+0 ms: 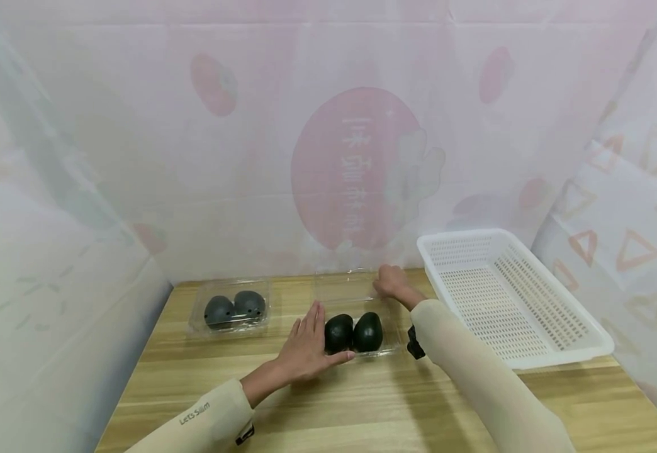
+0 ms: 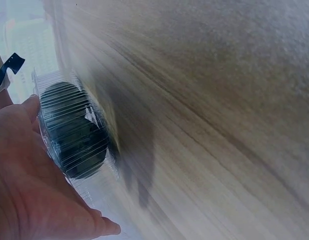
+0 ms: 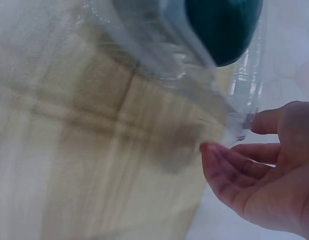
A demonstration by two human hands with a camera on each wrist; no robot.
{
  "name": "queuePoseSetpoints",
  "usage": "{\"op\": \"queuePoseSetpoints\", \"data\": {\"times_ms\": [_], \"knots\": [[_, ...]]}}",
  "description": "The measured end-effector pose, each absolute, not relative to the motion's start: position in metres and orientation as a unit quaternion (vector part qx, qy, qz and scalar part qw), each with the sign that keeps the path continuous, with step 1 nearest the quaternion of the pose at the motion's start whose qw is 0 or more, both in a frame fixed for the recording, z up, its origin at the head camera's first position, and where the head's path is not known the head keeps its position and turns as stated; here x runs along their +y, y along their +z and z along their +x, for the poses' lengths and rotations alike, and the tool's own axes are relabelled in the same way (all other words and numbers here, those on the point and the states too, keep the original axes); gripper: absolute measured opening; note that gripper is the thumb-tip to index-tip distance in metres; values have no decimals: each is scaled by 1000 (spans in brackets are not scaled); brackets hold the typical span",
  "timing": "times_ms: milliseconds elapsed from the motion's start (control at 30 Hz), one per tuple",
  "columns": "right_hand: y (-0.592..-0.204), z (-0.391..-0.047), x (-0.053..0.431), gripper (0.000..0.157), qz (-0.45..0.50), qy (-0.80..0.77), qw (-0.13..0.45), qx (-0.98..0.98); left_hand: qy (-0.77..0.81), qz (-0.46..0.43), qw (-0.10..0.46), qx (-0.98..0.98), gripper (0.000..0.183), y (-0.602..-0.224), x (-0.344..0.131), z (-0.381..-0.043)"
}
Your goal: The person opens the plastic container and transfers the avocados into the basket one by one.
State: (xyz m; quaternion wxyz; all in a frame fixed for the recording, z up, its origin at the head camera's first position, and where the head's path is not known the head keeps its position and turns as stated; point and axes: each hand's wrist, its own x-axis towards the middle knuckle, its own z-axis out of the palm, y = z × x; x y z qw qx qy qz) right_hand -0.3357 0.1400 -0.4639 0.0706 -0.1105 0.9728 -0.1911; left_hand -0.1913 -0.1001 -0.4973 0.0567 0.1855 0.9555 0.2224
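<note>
Left grip (image 1: 306, 350) spreads against box (image 1: 392, 330); right grip (image 1: 393, 283) pinches edge of lid (image 1: 344, 287) near basket (image 1: 489, 308).

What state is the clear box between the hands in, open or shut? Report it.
Open: the clear box has its lid back beyond the two dark fruits, leaving them uncovered in the head view.

A table (image 1: 357, 415) with brown wood grain is standing against a pale back wall (image 1: 362, 56) of cloth, which is showing a pink circle (image 1: 320, 170) with white characters (image 1: 357, 163). A pale left wall (image 1: 39, 233) is rising beside it, and the right wall (image 1: 640, 189) is carrying orange triangles (image 1: 584, 246). Soft light is falling on them.
</note>
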Motion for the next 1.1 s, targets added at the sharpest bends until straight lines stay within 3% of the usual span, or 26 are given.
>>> {"op": "queuePoseSetpoints", "data": {"times_ms": [267,500,1100], "knots": [[-445,-330,130,20,-146,-181,48,971,219,192,50,955,123,-502,-101,-194],[-431,-321,123,43,-158,-179,59,969,225,193,52,954,125,-505,-102,-195],[-403,-286,114,61,-240,-119,94,959,232,187,50,953,125,-503,-101,-192]]}}
